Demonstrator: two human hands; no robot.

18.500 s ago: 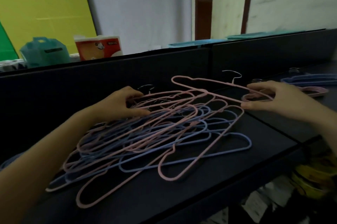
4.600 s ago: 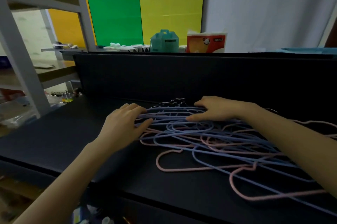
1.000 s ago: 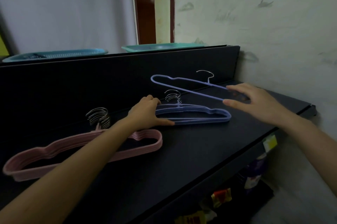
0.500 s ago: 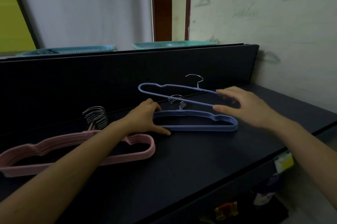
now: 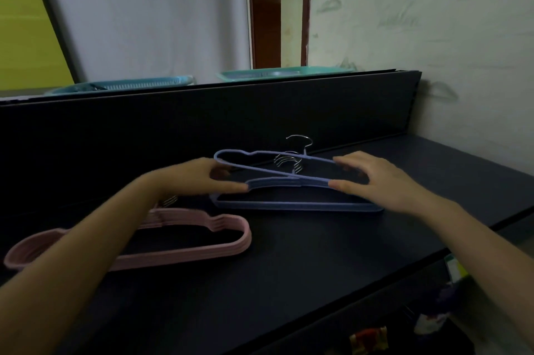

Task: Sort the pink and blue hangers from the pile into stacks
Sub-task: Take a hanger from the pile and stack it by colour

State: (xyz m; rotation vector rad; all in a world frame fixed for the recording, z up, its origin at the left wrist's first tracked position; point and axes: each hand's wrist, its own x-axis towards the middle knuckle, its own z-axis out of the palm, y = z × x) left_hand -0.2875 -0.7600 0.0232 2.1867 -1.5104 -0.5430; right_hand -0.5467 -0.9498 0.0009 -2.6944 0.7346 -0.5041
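Left hand (image 5: 206,178) and right hand (image 5: 372,179) each pinch an end of blue hanger (image 5: 260,170), tilted over blue stack (image 5: 289,205); pink stack (image 5: 187,257) beside on bench (image 5: 289,282).

Two hands in view, left hand (image 5: 199,178) and right hand (image 5: 375,178), with one single blue hanger (image 5: 265,172) pinched between them. One bench (image 5: 289,282) carries two stacks, one blue stack (image 5: 297,206) and one pink stack (image 5: 185,257). The pink stack shows about five layered edges, the blue stack about four or five going by its wire hooks, and neither can be counted exactly. Two baskets sit behind the dark back panel, one bluish basket (image 5: 121,88) and one greener basket (image 5: 277,74).
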